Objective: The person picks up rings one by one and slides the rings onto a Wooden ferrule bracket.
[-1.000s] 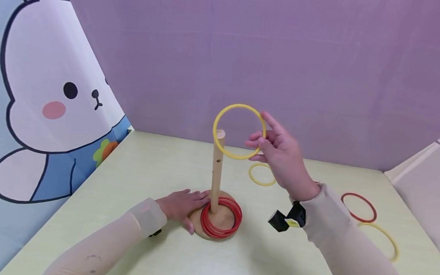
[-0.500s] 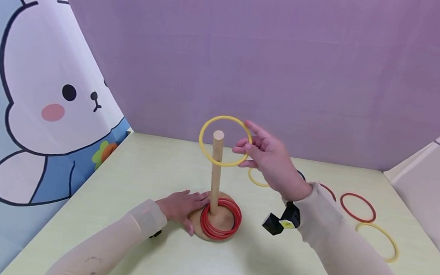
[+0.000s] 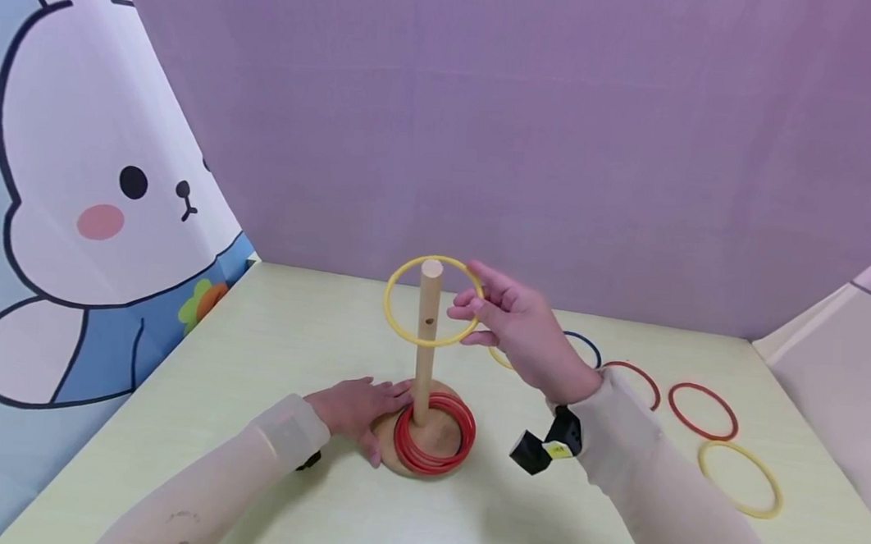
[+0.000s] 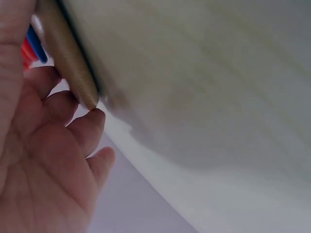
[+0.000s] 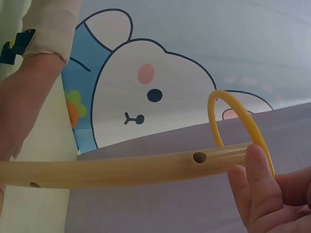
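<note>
A wooden post (image 3: 428, 304) stands upright on a round wooden base (image 3: 437, 436). Several red rings (image 3: 464, 438) lie round its foot, and the left wrist view shows a bit of blue (image 4: 35, 43) beside the red. My left hand (image 3: 354, 411) rests on the base's left side with fingers stretched out; in the left wrist view its fingertips are at the base's edge. My right hand (image 3: 517, 321) pinches a yellow ring (image 3: 395, 329) by its right side between thumb and fingers. That ring is tilted at the post's top, which shows inside it.
Right of the post on the pale table (image 3: 540, 524) lie a blue ring (image 3: 596, 346), two red rings, one (image 3: 734, 423) farther right, and a yellow ring (image 3: 772, 487). Another yellow ring (image 3: 501, 359) is partly behind my right hand. A purple backdrop (image 3: 487, 127) rises behind.
My right hand has moved left and down with the yellow ring, from right of the post's top to where the ring surrounds it in the head view. My left hand stays on the base.
</note>
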Demonstrator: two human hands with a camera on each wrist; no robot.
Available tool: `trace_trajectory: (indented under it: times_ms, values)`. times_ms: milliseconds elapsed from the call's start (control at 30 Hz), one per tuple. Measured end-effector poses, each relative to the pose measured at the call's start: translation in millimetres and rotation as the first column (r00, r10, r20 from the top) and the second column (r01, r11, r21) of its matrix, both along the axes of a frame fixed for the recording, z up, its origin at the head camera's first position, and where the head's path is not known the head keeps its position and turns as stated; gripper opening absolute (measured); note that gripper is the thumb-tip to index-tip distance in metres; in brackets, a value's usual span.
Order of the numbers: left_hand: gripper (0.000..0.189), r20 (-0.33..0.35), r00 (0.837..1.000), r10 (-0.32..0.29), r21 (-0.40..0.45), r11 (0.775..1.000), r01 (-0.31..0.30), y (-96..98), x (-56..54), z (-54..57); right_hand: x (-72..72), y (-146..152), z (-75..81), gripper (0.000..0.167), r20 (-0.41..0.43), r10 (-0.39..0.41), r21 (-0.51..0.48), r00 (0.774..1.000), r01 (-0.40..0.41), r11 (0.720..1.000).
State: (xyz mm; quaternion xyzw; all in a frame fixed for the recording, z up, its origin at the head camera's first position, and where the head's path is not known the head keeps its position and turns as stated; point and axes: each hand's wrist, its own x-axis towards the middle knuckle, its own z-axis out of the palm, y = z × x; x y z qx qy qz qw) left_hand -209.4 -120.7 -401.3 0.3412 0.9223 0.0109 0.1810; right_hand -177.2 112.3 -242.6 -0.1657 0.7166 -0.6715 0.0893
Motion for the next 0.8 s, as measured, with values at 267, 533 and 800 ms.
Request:
trace_trajectory:
  times_ms: [267, 533, 800]
  values:
    - [0.101, 0.035, 0.999, 0.033, 0.024, 0.999, -0.034, -1.6, -1.6, 0.1, -0.1, -2.0, -7.6, 0.053, 0.029, -0.004, -0.041, 1.0, 0.005, 0.999]
    - [0.1, 0.045, 0.998, 0.053, 0.05, 0.997, -0.055, -2.1, -2.4, 1.5, 0.3, -12.2, -22.9, 0.052, 0.024, -0.005, -0.133, 1.0, 0.008, 0.991]
    - [0.101, 0.055, 0.994, 0.089, 0.045, 0.995, -0.092, -0.1, -1.3, 2.6, 0.9, -15.5, -35.9, 0.052, 0.054, -0.067, -0.167, 0.996, 0.075, 0.983]
